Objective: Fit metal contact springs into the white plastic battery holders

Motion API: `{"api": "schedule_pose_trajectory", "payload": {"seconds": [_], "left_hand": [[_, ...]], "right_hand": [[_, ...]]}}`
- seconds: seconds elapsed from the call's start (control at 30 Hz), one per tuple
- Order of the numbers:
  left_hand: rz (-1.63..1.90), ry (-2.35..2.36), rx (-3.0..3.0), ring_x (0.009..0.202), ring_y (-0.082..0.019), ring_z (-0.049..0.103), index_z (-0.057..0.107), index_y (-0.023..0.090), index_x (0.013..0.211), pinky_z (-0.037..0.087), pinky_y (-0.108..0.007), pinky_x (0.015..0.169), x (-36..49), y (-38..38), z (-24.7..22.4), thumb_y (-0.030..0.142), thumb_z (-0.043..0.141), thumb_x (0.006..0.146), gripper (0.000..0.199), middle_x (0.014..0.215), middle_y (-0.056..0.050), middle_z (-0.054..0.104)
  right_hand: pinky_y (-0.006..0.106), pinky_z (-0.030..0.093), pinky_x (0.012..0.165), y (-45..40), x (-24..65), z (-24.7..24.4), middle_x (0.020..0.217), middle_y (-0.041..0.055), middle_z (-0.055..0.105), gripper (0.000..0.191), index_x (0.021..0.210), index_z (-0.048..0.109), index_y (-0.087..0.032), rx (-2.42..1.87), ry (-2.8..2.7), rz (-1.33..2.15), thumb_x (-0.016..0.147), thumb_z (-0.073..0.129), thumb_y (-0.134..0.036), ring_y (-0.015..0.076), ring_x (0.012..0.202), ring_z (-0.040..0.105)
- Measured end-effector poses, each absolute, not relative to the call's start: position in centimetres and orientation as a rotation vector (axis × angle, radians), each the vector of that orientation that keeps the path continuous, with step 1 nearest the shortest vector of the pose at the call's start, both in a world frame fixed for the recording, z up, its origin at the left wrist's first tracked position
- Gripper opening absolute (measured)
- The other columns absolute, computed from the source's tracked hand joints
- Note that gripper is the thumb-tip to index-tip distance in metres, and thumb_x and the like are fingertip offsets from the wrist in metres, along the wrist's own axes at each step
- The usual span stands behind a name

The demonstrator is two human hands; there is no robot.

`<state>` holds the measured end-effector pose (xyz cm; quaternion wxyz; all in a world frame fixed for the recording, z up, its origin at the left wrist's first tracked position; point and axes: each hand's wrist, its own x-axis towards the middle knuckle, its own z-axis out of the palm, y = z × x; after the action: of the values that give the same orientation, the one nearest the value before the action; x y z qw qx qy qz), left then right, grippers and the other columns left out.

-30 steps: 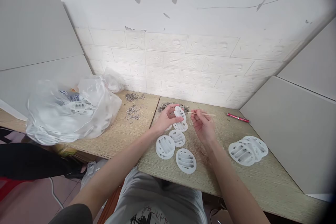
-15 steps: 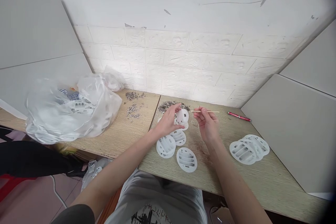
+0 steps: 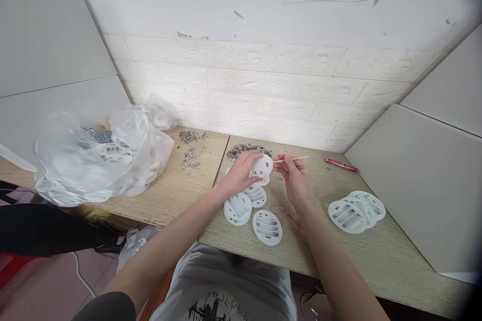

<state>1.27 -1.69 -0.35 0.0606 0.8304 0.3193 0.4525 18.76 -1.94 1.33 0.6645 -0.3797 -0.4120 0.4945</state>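
Observation:
My left hand [image 3: 241,174] grips a round white plastic disc [image 3: 262,164] by its edge, tilted up above other discs. My right hand [image 3: 295,176] pinches a thin wooden stick [image 3: 301,158], whose left end is close to the right edge of the held disc; whether they touch I cannot tell. Below the hands lie more white discs with battery slots, one [image 3: 267,227] near the table's front edge and another [image 3: 238,208] on a small stack to its left. Behind my left hand is a dark pile of small metal pieces [image 3: 241,150].
A clear plastic bag [image 3: 150,160] holding white parts sits at the left. Small metal bits [image 3: 191,159] lie beside it. At the right are overlapping discs [image 3: 348,215] and a red pen [image 3: 342,165]. A person's dark-clothed leg [image 3: 45,228] shows at lower left.
The held disc has turned, showing more of its flat face. My right hand and the stick have moved slightly left, closer to the disc.

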Motion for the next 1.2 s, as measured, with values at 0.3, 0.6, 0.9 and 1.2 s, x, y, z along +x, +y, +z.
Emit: {"api": "schedule_pose_trajectory", "payload": {"seconds": [0.3,0.6,0.9,1.2], "left_hand": [[1.393,0.938,2.523,0.119,-0.027,0.048,0.046,0.019,0.125,0.044,-0.048,0.100,1.2,-1.6,-0.3,0.019,0.074,0.072,0.060,0.125,-0.013,0.052],[1.414,0.878,2.458,0.118,-0.027,0.049,0.050,0.021,0.125,0.045,-0.049,0.098,1.1,-1.5,-0.5,0.018,0.075,0.071,0.060,0.124,-0.012,0.054],[1.425,0.857,2.423,0.117,-0.027,0.049,0.052,0.021,0.125,0.045,-0.048,0.097,1.2,-1.4,-0.7,0.017,0.076,0.070,0.060,0.123,-0.012,0.054],[1.323,0.930,2.459,0.122,-0.027,0.046,0.047,0.022,0.130,0.042,-0.049,0.101,1.1,-1.9,-0.1,0.013,0.070,0.074,0.061,0.128,-0.012,0.050]], "right_hand": [[0.026,0.053,0.057,-2.1,18.0,0.8,0.075,0.0026,0.065,0.039,0.079,0.068,-0.018,-0.957,-1.214,1.148,0.071,0.069,-0.056,0.0135,0.065,0.059],[0.027,0.051,0.055,-2.1,17.9,0.5,0.071,0.0016,0.063,0.032,0.076,0.069,-0.018,-0.964,-1.270,1.122,0.069,0.073,-0.049,0.0126,0.059,0.056],[0.026,0.049,0.053,-2.1,18.0,0.2,0.075,0.0037,0.065,0.034,0.084,0.069,-0.018,-0.986,-1.362,1.026,0.077,0.066,-0.051,0.0136,0.061,0.058],[0.026,0.045,0.052,-2.2,18.0,0.3,0.073,0.0028,0.065,0.035,0.084,0.068,-0.018,-1.016,-1.387,0.948,0.077,0.065,-0.053,0.0132,0.056,0.056]]}}
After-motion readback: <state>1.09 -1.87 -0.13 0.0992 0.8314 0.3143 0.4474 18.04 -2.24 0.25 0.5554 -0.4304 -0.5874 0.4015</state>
